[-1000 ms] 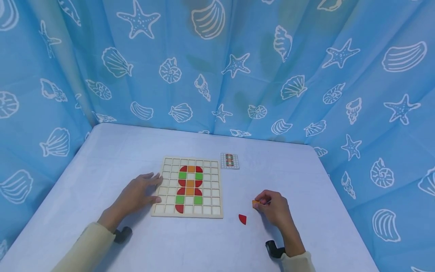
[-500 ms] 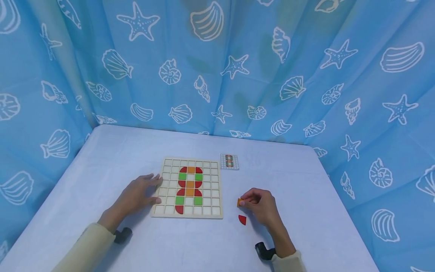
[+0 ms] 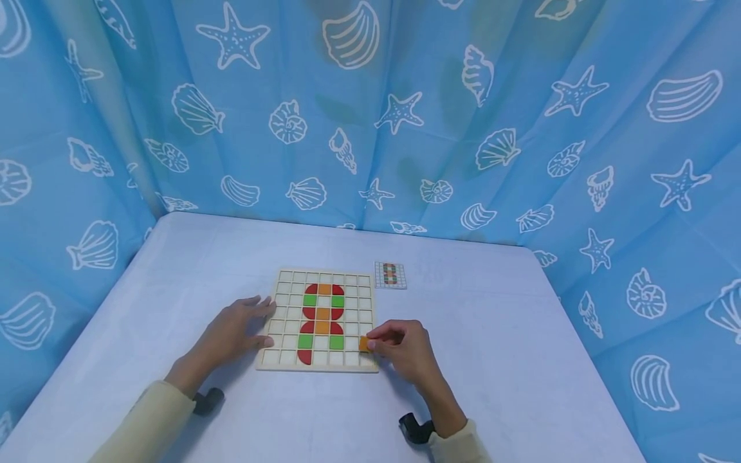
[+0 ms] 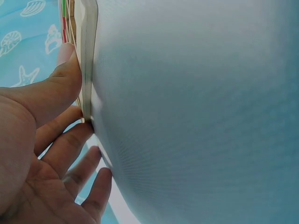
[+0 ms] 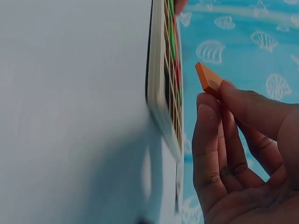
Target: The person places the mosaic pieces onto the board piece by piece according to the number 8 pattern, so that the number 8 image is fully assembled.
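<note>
A square wooden grid board [image 3: 365, 308] lies on the table, with red quarter-round, green and orange square tiles set in its middle columns. The left hand [image 3: 234, 328] rests at the board's left edge, thumb [image 4: 67, 77] and fingertips touching the rim with the fingers spread. Over the board's lower right cells, the right hand [image 3: 405, 347] pinches an orange square tile [image 3: 364, 344] between thumb and fingers. In the right wrist view this orange tile [image 5: 208, 79] is held up, apart from the board. The loose red quarter-round piece is hidden behind the right hand.
A small card [image 3: 390, 275] printed with a coloured grid pattern lies just beyond the board's upper right corner. The white-covered table [image 3: 498, 321] meets a blue shell-print curtain [image 3: 370, 116] at its back and sides.
The right hand has carried the orange tile leftward from the table to over the board's right edge, passing above the red piece. The left hand stays at the board.
</note>
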A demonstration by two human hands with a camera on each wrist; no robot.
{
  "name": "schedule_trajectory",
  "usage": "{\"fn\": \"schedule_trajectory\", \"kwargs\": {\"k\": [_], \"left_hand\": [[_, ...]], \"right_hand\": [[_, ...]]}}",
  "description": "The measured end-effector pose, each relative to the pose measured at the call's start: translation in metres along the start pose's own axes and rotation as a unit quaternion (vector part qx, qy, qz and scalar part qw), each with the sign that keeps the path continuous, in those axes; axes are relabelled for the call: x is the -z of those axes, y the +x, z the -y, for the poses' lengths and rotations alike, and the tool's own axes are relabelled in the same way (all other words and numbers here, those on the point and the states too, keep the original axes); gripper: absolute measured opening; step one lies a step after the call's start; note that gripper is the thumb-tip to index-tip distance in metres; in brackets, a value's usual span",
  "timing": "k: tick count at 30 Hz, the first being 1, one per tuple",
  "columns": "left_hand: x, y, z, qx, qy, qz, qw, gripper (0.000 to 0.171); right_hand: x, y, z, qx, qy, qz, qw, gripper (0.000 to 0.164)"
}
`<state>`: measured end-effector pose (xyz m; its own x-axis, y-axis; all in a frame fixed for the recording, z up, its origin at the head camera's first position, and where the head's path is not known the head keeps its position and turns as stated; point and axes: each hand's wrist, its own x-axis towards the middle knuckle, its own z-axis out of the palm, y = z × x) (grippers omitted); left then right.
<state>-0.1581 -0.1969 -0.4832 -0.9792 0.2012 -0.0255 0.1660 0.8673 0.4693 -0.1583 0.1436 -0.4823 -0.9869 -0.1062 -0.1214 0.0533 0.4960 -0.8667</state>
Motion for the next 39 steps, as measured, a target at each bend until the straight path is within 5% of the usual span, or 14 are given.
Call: {"fn": "schedule_trajectory", "kwargs": {"k": [22, 39], "left_hand": [[-0.002, 0.000, 0.006, -0.006, -0.010, -0.006, 0.9999, 0.079], [-0.002, -0.001, 0.006, -0.003, -0.017, -0.008, 0.9998, 0.078]], "right_hand": [[-0.063, 0.005, 0.032, 0.034, -0.063, 0.051, 0.996, 0.006], [-0.075, 0.005, 0.044, 0.038, -0.125, 0.061, 0.990, 0.008]]}}
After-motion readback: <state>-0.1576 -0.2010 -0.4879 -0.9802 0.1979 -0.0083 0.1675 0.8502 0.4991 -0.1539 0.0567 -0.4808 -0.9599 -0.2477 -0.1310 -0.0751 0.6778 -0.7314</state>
